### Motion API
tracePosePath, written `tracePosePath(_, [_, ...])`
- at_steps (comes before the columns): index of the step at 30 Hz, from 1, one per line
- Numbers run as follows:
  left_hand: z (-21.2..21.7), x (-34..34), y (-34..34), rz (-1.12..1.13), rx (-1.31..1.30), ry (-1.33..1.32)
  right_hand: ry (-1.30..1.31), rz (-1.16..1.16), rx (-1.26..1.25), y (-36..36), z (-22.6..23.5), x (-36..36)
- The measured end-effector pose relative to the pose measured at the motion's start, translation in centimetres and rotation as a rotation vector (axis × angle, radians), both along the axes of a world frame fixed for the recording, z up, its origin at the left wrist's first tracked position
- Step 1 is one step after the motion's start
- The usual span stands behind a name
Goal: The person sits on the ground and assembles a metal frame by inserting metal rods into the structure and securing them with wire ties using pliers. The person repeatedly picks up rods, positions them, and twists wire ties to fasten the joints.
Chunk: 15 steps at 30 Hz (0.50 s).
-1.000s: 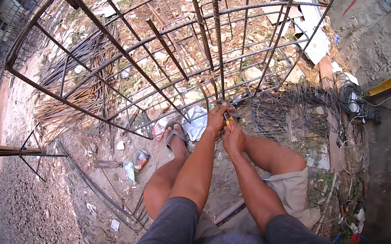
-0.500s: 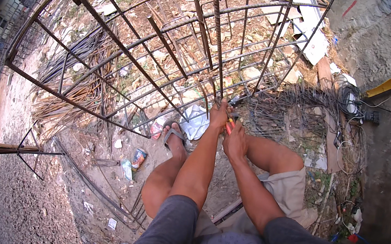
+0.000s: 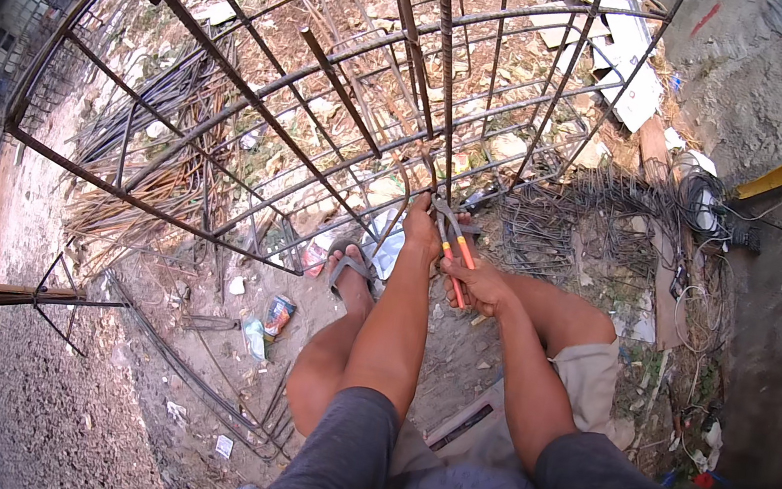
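A cage of rusty steel rebar (image 3: 259, 111) spreads before me. My left hand (image 3: 423, 229) is closed at the lower end of an upright ribbed rebar (image 3: 446, 60), where bars cross; its fingers are partly hidden. In my right hand (image 3: 483, 287) is a pair of pincers (image 3: 466, 252) with red-orange and yellow handles. The handles stand a little apart, and the metal jaws (image 3: 443, 208) reach up to the bar crossing just beside my left hand. Any tie wire at the jaws is too small to make out.
Loose bars (image 3: 159, 139) lie heaped at the left, and bent rebar pieces (image 3: 540, 231) at the right. My sandalled foot (image 3: 347, 268) stands near the cage's lower edge, beside plastic litter. Cables (image 3: 709, 216) run along the concrete at the far right.
My right hand has drawn back and down, and the pincers' handles have spread, with their jaws now visible by the bar crossing. My left hand stays at nearly the same place.
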<state>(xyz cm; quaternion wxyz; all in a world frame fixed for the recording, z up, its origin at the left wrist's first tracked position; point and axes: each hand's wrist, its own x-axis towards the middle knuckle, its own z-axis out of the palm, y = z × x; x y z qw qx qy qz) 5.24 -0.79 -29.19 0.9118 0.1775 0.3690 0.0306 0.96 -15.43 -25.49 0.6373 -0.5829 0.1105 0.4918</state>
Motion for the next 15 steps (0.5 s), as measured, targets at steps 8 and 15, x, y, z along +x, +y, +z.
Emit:
tracePosePath(8, [-4.7,1.6,1.4,-0.128,-0.105,-0.223,-0.826,0.191,-0.588,-0.2,-1.3,-0.1])
tracePosePath(15, [-7.1,1.3,1.5,-0.038,-0.187,-0.276,-0.721,0.336,-0.725,-1.6,-2.4,1.7])
